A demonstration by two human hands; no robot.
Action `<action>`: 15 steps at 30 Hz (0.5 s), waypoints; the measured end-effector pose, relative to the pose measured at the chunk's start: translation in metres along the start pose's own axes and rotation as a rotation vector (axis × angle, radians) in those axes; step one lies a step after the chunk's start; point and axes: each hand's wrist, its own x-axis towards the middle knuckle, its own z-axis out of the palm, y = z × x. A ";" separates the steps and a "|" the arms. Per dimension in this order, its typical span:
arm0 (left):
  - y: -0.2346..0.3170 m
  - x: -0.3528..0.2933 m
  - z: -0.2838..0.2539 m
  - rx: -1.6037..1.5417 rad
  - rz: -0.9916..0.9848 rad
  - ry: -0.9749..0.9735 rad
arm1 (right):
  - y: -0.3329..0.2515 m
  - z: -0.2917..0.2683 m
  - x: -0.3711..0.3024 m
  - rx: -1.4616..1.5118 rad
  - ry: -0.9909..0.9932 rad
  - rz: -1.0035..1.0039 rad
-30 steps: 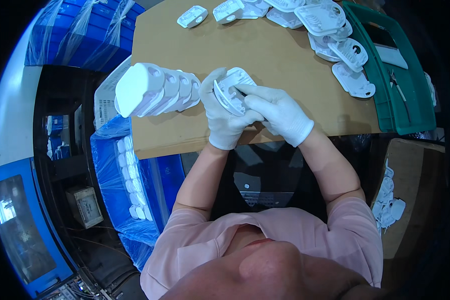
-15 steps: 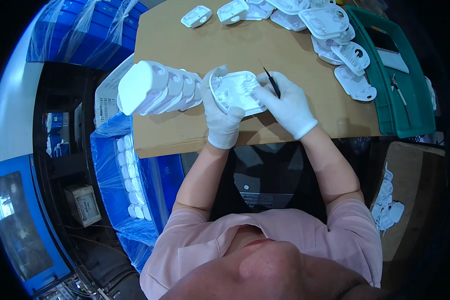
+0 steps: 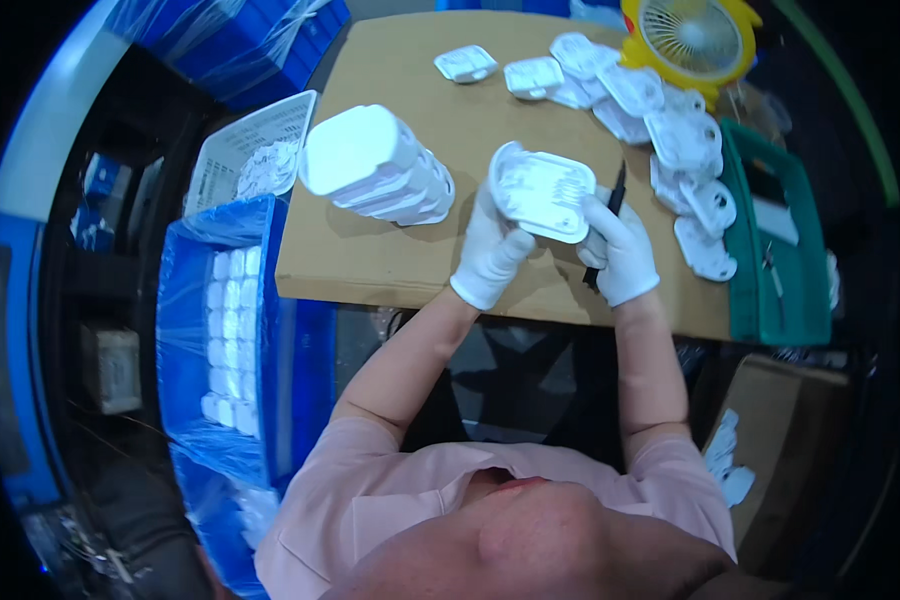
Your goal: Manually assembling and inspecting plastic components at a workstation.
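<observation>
My left hand (image 3: 490, 250), in a white glove, grips the left side of a white plastic housing (image 3: 552, 192) whose ribbed inside faces up. My gloved right hand (image 3: 620, 255) touches the housing's right edge with its fingertips. Tucked in that same hand is a slim black-handled tool (image 3: 619, 185), standing out above and below the fingers; its tip is hard to make out. To the left of my hands rises a leaning stack of white housings (image 3: 370, 160). More loose white housings (image 3: 685, 140) lie in a curved pile to the right.
Cardboard (image 3: 370, 265) covers the table. At its right edge sits a green tray (image 3: 782, 318) with cutters (image 3: 773, 268) inside. A yellow fan (image 3: 695, 40) stands at the far right. Left of the table are a white basket (image 3: 207, 165) and a blue lined crate (image 3: 177, 340) holding white parts.
My view has shifted, bringing the yellow fan in. The housing has turned slightly in my hands. The tool has swung from slanting up-left with its thin tip showing to nearly upright in my right hand.
</observation>
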 end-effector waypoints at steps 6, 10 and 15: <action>-0.024 -0.008 -0.015 0.105 -0.143 -0.072 | -0.040 0.051 0.014 0.099 -0.087 -0.146; -0.018 -0.009 -0.011 0.246 -0.207 -0.068 | -0.068 0.111 0.035 -0.099 -0.283 -0.068; -0.019 -0.006 -0.004 0.379 -0.090 -0.077 | -0.076 0.160 0.060 -0.344 -0.370 0.043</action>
